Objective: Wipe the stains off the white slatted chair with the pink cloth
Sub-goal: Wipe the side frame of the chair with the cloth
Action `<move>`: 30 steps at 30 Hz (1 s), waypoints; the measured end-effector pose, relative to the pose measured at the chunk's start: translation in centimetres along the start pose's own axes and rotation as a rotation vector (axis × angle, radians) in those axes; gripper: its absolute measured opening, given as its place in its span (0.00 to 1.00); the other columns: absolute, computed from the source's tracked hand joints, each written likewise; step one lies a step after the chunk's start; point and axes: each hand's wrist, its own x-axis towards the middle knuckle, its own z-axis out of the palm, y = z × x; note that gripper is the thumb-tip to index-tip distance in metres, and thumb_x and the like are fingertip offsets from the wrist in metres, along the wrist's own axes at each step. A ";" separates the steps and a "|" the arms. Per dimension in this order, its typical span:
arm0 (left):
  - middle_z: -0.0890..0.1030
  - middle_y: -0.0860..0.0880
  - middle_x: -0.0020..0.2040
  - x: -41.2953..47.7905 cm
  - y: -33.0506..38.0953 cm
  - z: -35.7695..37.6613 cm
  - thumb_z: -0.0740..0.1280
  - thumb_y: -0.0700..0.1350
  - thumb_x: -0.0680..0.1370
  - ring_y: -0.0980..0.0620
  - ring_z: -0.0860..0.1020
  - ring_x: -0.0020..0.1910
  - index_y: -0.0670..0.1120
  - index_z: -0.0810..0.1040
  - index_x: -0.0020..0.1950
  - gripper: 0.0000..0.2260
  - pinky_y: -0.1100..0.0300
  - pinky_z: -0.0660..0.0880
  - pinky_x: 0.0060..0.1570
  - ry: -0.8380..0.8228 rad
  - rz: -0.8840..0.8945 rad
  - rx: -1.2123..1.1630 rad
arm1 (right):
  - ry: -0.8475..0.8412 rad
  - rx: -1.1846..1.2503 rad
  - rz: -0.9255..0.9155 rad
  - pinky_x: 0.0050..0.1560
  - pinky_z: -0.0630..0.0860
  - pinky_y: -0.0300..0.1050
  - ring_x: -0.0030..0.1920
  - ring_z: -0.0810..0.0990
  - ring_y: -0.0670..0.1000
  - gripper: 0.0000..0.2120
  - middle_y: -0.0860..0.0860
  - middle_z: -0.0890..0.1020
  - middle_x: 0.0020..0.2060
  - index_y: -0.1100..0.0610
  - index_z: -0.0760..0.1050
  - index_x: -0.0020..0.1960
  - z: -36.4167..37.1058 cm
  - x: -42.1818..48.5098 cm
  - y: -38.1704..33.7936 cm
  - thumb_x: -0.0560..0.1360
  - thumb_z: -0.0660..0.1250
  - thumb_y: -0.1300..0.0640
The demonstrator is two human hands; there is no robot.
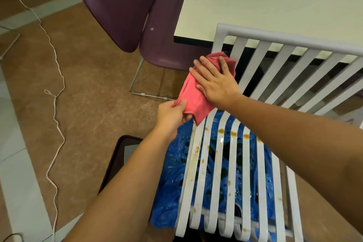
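Centre frame: your left hand (172, 113) pinches the pink cloth (193, 102) taut; your right hand (216, 82), grip flat, presses it above the stains (233, 134).

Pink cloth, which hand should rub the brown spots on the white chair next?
Probably the right hand. It lies flat on the pink cloth with straight fingers, so it can press and slide toward the brown stains on the seat slats. The left hand only pinches the cloth's lower edge.
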 end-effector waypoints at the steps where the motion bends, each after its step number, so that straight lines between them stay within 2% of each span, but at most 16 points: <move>1: 0.81 0.44 0.39 -0.3 -1.0 -0.7 0.67 0.41 0.82 0.53 0.80 0.31 0.39 0.80 0.46 0.07 0.62 0.79 0.34 0.007 -0.017 0.020 | -0.005 0.031 -0.004 0.77 0.36 0.65 0.81 0.42 0.55 0.28 0.52 0.48 0.82 0.51 0.45 0.83 0.4 -0.5 -0.7 0.85 0.42 0.43; 5: 0.81 0.45 0.38 -2.6 -6.1 -4.0 0.68 0.41 0.82 0.53 0.79 0.32 0.37 0.81 0.48 0.08 0.60 0.79 0.36 0.020 -0.128 0.078 | -0.064 0.236 -0.028 0.78 0.38 0.65 0.81 0.46 0.56 0.28 0.53 0.54 0.81 0.52 0.52 0.82 2.8 -5.0 -5.5 0.85 0.45 0.43; 10: 0.80 0.43 0.36 -8.2 -11.3 -7.6 0.67 0.41 0.82 0.52 0.77 0.32 0.33 0.80 0.48 0.11 0.58 0.78 0.38 0.043 -0.250 0.074 | -0.189 0.529 0.090 0.78 0.40 0.66 0.81 0.40 0.52 0.28 0.50 0.51 0.82 0.50 0.51 0.83 3.5 -11.1 -13.0 0.84 0.42 0.44; 14: 0.81 0.41 0.34 -11.6 -13.0 -8.9 0.68 0.40 0.81 0.51 0.79 0.31 0.33 0.81 0.45 0.11 0.57 0.78 0.34 0.097 -0.256 0.103 | -0.246 0.638 0.169 0.79 0.38 0.63 0.80 0.36 0.50 0.28 0.48 0.48 0.82 0.51 0.50 0.83 2.6 -14.7 -17.2 0.84 0.43 0.45; 18: 0.80 0.44 0.28 -13.2 -15.1 -11.2 0.71 0.41 0.79 0.51 0.78 0.26 0.37 0.81 0.39 0.11 0.54 0.77 0.30 0.192 -0.221 0.350 | -0.236 0.632 0.195 0.80 0.43 0.61 0.81 0.42 0.53 0.27 0.50 0.54 0.82 0.54 0.56 0.81 1.5 -17.9 -20.6 0.85 0.46 0.46; 21: 0.85 0.47 0.37 -14.2 -17.2 -12.8 0.71 0.45 0.78 0.47 0.83 0.40 0.45 0.84 0.43 0.07 0.48 0.81 0.46 0.282 -0.280 0.475 | -0.250 0.663 0.165 0.78 0.40 0.58 0.82 0.43 0.53 0.27 0.51 0.55 0.81 0.54 0.58 0.81 0.7 -20.3 -22.8 0.86 0.46 0.45; 23: 0.85 0.47 0.40 -14.6 -18.3 -13.3 0.71 0.47 0.78 0.46 0.82 0.44 0.49 0.83 0.43 0.05 0.47 0.79 0.53 0.307 -0.322 0.513 | -0.251 0.666 0.130 0.78 0.44 0.58 0.82 0.44 0.53 0.26 0.51 0.57 0.81 0.54 0.61 0.80 0.2 -21.4 -23.4 0.86 0.48 0.45; 25: 0.84 0.47 0.41 -14.5 -19.1 -13.1 0.71 0.46 0.78 0.45 0.81 0.46 0.49 0.82 0.43 0.04 0.48 0.78 0.55 0.317 -0.344 0.517 | -0.229 0.639 0.057 0.78 0.46 0.58 0.82 0.47 0.53 0.25 0.52 0.60 0.80 0.53 0.66 0.78 0.2 -21.6 -22.8 0.85 0.49 0.44; 27: 0.84 0.45 0.46 -14.0 -19.7 -12.6 0.71 0.43 0.78 0.45 0.80 0.48 0.45 0.81 0.50 0.02 0.50 0.76 0.55 0.304 -0.342 0.474 | -0.192 0.612 -0.077 0.78 0.48 0.59 0.81 0.51 0.54 0.25 0.53 0.64 0.79 0.53 0.69 0.76 0.7 -20.9 -21.1 0.85 0.49 0.42; 30: 0.81 0.40 0.57 -13.1 -20.0 -11.2 0.71 0.39 0.78 0.46 0.79 0.50 0.41 0.75 0.62 0.13 0.53 0.73 0.54 0.326 -0.316 0.335 | -0.167 0.557 -0.277 0.78 0.51 0.61 0.79 0.60 0.56 0.25 0.54 0.72 0.73 0.53 0.75 0.71 1.9 -18.6 -17.6 0.84 0.51 0.41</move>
